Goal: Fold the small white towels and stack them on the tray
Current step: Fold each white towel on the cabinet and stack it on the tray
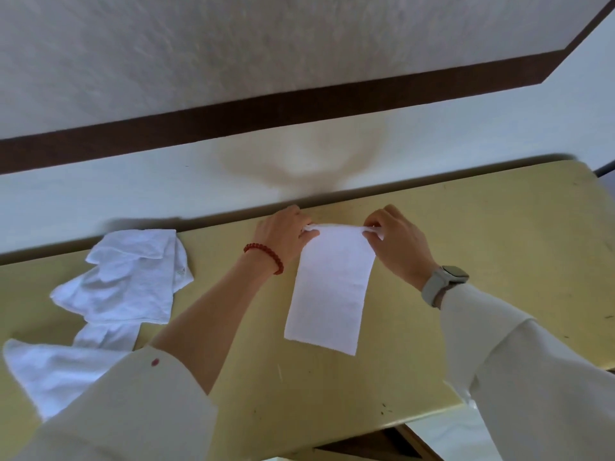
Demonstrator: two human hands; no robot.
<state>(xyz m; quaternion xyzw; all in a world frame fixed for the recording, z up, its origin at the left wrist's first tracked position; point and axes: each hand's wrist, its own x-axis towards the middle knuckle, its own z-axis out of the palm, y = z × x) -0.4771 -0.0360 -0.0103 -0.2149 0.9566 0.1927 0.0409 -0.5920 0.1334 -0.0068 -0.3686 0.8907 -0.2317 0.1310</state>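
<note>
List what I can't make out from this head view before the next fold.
- Tray: not in the head view, so the stack is unknown.
- Pile of loose white towels: overlapping, partly behind the left sleeve; count unclear.
- Long folded white towel: far corners covered by the left hand and right hand.

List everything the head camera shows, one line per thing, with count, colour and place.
folded towel: one, white, long strip lying mid-table, far corners pinched.
loose towels: a heap, count unclear, white, crumpled on the table's left side.
table: one, yellow-green, against the wall.
wall: off-white with a dark brown band.
tray: none in view.
bead bracelet: one, red, left wrist.
watch: one, pale grey, right wrist.
sleeves: two, cream.
left hand: grip on the strip's far left corner.
right hand: grip on its far right corner.
</note>
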